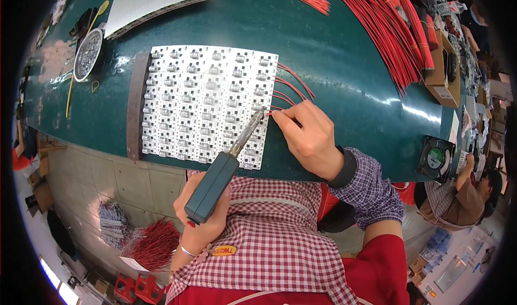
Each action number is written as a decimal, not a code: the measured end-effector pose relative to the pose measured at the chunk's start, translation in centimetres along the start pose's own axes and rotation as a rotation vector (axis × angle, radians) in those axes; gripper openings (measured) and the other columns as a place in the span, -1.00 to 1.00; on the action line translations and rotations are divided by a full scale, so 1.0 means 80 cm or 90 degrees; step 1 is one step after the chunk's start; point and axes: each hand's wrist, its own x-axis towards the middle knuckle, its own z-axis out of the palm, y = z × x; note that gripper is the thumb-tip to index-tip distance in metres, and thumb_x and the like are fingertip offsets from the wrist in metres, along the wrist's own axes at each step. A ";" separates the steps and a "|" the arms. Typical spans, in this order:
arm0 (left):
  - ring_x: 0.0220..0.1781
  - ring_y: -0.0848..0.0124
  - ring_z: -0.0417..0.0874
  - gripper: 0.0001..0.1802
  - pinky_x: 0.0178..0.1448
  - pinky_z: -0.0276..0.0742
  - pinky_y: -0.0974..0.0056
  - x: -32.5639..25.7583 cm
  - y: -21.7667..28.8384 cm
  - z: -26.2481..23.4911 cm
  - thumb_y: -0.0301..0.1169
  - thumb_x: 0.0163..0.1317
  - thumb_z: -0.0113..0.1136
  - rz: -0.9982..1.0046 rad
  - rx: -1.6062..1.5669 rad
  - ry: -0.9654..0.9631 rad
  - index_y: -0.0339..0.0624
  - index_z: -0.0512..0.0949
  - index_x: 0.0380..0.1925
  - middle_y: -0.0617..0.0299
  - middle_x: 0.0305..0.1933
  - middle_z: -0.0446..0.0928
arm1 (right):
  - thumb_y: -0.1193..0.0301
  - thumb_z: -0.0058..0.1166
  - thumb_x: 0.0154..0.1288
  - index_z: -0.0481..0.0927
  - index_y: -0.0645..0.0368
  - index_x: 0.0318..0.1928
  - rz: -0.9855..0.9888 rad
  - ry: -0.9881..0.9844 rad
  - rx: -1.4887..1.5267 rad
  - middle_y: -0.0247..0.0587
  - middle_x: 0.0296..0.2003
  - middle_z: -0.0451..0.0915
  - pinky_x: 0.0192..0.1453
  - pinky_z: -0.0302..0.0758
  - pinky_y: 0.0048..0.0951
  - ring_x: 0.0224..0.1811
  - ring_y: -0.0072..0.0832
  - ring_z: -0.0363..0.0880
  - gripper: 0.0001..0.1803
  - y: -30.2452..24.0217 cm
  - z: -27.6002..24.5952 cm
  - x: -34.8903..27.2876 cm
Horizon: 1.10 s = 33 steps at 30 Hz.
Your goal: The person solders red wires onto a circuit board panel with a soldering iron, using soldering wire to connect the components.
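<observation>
A white panel of circuit boards point(189, 111) lies on the green table, with rows of small silver cylinders and black chips. My left hand point(215, 214) is closed around the dark green handle of a soldering iron point(212, 186). The iron slants up and right, its metal tip at a spot on the panel's right edge. At that same edge, my right hand point(309, 135) pinches a thin red wire point(273, 112) beside the tip. Several other red wires point(295, 77) extend rightward from the edge above. Whether the tip touches the board, I cannot tell.
A brown bar point(137, 108) runs along the panel's left side. Farther left stands a metal bowl point(89, 55) of small bits. White sheets point(156, 3) lie at the back. Red wire bundles point(377, 30), a cardboard box point(445, 73) and a fan point(437, 158) are to the right.
</observation>
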 end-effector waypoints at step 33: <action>-0.19 0.22 0.76 -0.74 -0.10 0.66 0.27 -0.014 -0.002 -0.007 -0.68 0.06 0.39 0.031 0.017 -0.004 -0.44 0.67 -0.19 -0.02 -0.12 0.68 | 0.59 0.22 -0.04 0.66 0.28 -0.20 -0.031 0.019 -0.031 -0.28 -0.41 0.48 -0.34 0.43 -0.36 -0.34 -0.36 0.51 -0.71 -0.011 -0.001 -0.011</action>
